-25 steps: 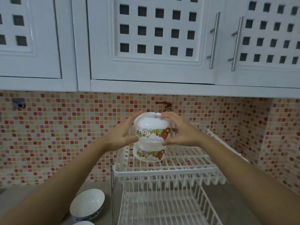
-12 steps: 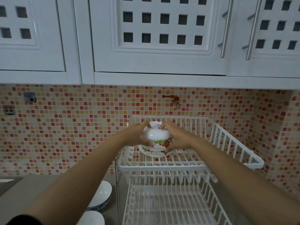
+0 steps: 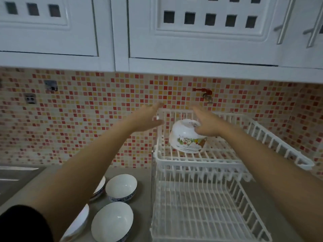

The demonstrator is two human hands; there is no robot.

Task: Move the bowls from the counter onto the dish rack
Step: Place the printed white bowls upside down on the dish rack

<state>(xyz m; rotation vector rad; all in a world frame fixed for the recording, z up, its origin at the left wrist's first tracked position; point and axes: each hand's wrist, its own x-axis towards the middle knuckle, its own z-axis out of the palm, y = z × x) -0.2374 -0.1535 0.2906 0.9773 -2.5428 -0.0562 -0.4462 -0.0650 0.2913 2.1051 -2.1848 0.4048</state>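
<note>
rack (image 3: 232, 159) right on bench (image 3: 143, 203), bowl stack (image 3: 187, 137) inverted, tilted on top tier | four bowls (image 3: 121, 186) on bench, left | risk: stack may slide if right hand nudges it | left hand (image 3: 148, 117) open, empty | right hand (image 3: 206, 123) open, touching stack

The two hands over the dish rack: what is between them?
In the head view, the upturned cartoon bowl on the dish rack top tier sits between left hand and right hand, nearer the right.
</note>
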